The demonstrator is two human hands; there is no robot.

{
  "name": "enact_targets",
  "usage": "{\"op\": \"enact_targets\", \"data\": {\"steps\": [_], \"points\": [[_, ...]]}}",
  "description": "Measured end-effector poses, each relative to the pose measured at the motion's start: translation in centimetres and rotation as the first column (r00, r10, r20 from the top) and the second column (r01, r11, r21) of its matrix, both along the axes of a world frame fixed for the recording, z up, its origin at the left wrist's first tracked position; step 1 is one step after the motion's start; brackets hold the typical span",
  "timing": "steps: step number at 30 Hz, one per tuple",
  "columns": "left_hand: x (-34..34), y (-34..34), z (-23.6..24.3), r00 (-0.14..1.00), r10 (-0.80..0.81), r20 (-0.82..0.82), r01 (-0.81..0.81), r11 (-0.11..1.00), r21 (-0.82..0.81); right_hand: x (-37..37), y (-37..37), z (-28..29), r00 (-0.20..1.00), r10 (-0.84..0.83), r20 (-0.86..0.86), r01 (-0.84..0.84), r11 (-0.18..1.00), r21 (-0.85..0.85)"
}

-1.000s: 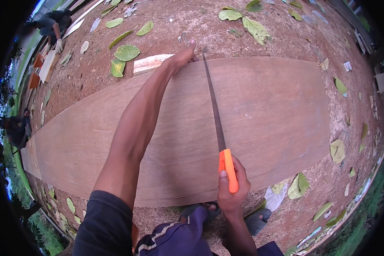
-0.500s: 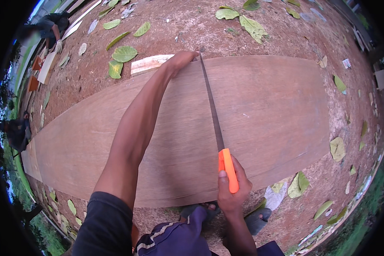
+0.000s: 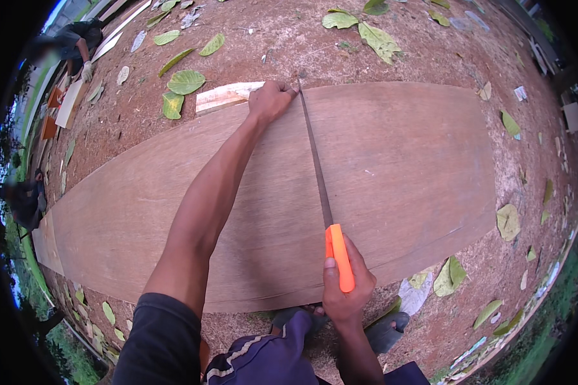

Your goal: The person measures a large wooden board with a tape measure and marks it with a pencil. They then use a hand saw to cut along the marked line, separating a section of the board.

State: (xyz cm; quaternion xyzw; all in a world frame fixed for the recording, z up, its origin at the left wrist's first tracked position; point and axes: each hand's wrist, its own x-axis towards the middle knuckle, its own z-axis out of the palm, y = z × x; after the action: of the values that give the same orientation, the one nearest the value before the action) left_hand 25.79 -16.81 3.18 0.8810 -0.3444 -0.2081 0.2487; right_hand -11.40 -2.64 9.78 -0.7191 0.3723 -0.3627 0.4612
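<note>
A large brown plywood sheet (image 3: pixel 398 160) lies across the ground in front of me, its ends curving in the view. My right hand (image 3: pixel 348 282) is closed round the orange handle (image 3: pixel 338 247) of a handsaw, whose long dark blade (image 3: pixel 316 157) stretches away over the sheet to its far edge. At that edge my left hand (image 3: pixel 273 99) grips the board with curled fingers, just left of the blade's tip. A pale wood offcut (image 3: pixel 221 96) lies beyond the edge, beside my left hand.
One person (image 3: pixel 77 42) bends over boards (image 3: pixel 70 106) at the upper left; another (image 3: pixel 26 202) is at the sheet's left end. Green and dry leaves (image 3: pixel 186 82) are scattered over the reddish dirt. My sandalled foot (image 3: pixel 385 330) shows below the sheet's near edge.
My left hand's fingers have curled down onto the far edge, the hand shifting slightly toward me. The saw, held in my right hand, has moved a little leftward.
</note>
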Motion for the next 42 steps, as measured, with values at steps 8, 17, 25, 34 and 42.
{"op": "enact_targets", "data": {"steps": [8,17,25,34,42], "points": [[-0.7,0.3,-0.5,0.996,0.022,0.083,-0.017,0.998,-0.055,0.3,0.4,2.0,0.999,0.021,-0.036,-0.016,0.993,0.119],[-1.0,0.2,-0.6,0.997,0.039,0.073,-0.033,0.996,-0.079,0.8,-0.4,2.3,0.999,0.006,-0.048,-0.004,0.999,0.048],[-1.2,0.1,-0.2,0.994,0.044,0.097,-0.039,0.997,-0.061,2.2,-1.6,3.3,0.998,-0.029,-0.054,0.031,0.998,0.045],[-1.2,0.3,-0.4,0.994,0.045,0.104,-0.037,0.996,-0.082,2.9,-1.9,3.7,0.996,-0.042,-0.078,0.047,0.997,0.064],[-0.9,0.2,-0.9,0.991,0.030,0.129,-0.017,0.995,-0.099,9.3,-5.9,2.6,0.999,-0.046,-0.023,0.049,0.990,0.134]]}}
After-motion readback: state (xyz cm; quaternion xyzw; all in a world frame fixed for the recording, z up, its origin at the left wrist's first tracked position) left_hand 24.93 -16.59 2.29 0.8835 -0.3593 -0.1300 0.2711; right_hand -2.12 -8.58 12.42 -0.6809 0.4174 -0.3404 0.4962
